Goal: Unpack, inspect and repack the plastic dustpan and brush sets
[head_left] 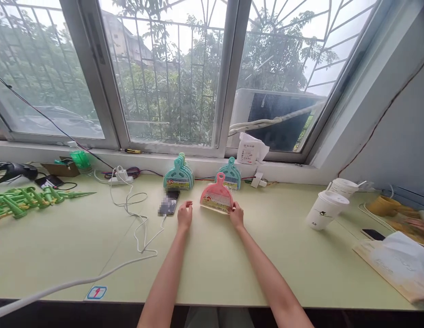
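A pink mini dustpan (217, 191) with a brush and a printed label stands tilted near the middle of the table, its handle pointing up. My right hand (236, 215) pinches its lower right corner between thumb and fingers. To the left of the pan, my left hand (185, 214) is apart from it, fingers loosely bent and holding nothing. Behind stand a row of teal dustpans (178, 175) on the left and another teal dustpan stack (232, 171) on the right, partly hidden by the pink one. A phone (169, 203) lies just left of my left hand.
White cables (143, 228) run across the left side from a power strip (121, 177). Green plastic parts (30, 198) lie far left. On the right are white cups (326, 210), another phone (373, 234) and a paper bag (392, 264). Another person's hand (420, 224) shows at the right edge.
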A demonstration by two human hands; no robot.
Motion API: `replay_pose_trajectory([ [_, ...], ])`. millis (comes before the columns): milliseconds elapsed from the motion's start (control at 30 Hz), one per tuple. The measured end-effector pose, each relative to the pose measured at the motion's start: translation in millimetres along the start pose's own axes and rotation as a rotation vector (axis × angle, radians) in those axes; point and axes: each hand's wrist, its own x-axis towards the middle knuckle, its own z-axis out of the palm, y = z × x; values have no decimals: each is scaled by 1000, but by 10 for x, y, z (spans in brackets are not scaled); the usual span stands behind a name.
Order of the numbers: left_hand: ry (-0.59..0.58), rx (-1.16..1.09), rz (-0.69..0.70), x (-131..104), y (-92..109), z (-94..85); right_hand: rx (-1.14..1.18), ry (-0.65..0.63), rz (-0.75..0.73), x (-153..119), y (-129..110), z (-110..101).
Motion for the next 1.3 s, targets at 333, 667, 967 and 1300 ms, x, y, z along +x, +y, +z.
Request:
replay_pose_trajectory([
  [333,-30,-50,-171,122,-182,23,72,-26,-79,440,-556,1042],
  [667,-36,-76,-213,118,-141,13,11,-35,-185,769,-820,1715],
  [967,-8,-148,-235,113,-176,45,90,-85,-207,800,-797,1989],
  [1300,-17,-127,-271,113,-101,34,113,-58,-287,812,-619,1613],
])
